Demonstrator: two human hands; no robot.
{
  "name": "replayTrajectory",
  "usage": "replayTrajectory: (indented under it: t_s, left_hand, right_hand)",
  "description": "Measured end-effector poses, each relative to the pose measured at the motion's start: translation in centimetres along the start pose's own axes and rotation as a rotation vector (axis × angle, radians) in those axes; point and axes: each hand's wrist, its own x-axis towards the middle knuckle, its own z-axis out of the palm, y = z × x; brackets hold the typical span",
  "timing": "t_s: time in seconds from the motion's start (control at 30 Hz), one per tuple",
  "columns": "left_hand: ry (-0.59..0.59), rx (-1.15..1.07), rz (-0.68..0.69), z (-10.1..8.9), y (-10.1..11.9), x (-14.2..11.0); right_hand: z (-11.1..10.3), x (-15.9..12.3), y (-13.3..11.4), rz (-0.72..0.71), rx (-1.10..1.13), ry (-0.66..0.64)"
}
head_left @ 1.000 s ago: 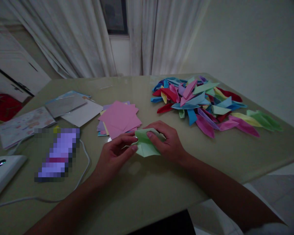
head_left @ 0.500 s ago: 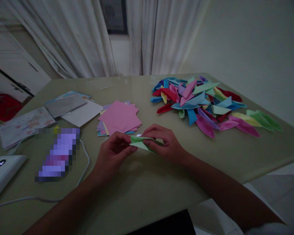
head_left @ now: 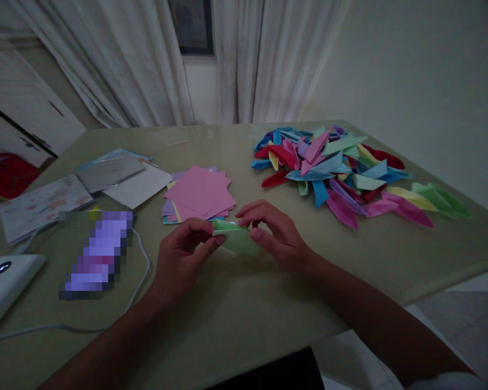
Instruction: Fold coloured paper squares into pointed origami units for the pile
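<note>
A light green sheet of paper [head_left: 241, 241], folded over on itself, is held a little above the table. At its left end, my left hand [head_left: 186, 246] is closed, pinching the paper between thumb and fingers. My right hand [head_left: 278, 233] is at the right end with thumb and index finger apart. Its thumb is against or just beside the paper; I cannot tell which. Just behind the hands lies a stack of square paper sheets [head_left: 199, 189], pink on top, with purple, yellow and blue edges showing.
A heap of folded paper pieces [head_left: 329, 162] in many colours covers the back right of the table [head_left: 244, 325]. To the left lie a blurred-out phone [head_left: 100, 249], a white device [head_left: 10, 287] with a cable [head_left: 57, 327], a patterned packet [head_left: 44, 206] and a clear sleeve [head_left: 111, 173].
The green paper, opened toward me at first, has been folded over into a narrower shape. My right hand has loosened, its thumb and index finger spreading apart. My left hand keeps its pinch.
</note>
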Motion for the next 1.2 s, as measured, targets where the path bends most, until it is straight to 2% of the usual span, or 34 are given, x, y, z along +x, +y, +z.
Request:
replayTrajectory:
  t_s: [0.13,0.37,0.5,0.63,0.83,1.0,1.2]
  left_hand:
    - [0.043,0.059,0.030,0.1,0.3,-0.4]
    - [-0.019,0.106,0.075,0.1,1.0,-0.7]
    - [-0.009,0.034,-0.032,0.3,1.0,-0.8]
    - [-0.068,-0.023,-0.140,0.4,1.0,-0.4]
    - [-0.044,-0.079,-0.240,0.3,0.5,-0.1]
    - [-0.132,-0.177,-0.357,0.1,-0.2,0.0]
    - [-0.194,-0.216,-0.426,0.3,0.1,0.0]
  right_hand:
    - [0.0,0.0,0.3,-0.025,-0.048,0.013]
    - [0.3,0.0,0.5,0.011,-0.038,0.029]
    - [0.3,0.0,0.5,0.077,0.019,-0.009]
    - [0.3,-0.1,0.5,0.117,0.018,-0.011]
    - [0.4,0.0,0.1,0.226,0.116,-0.024]
    - [0.4,0.1,-0.1,0.324,0.181,-0.068]
    - [0.2,-0.1,-0.2,0.355,0.185,-0.116]
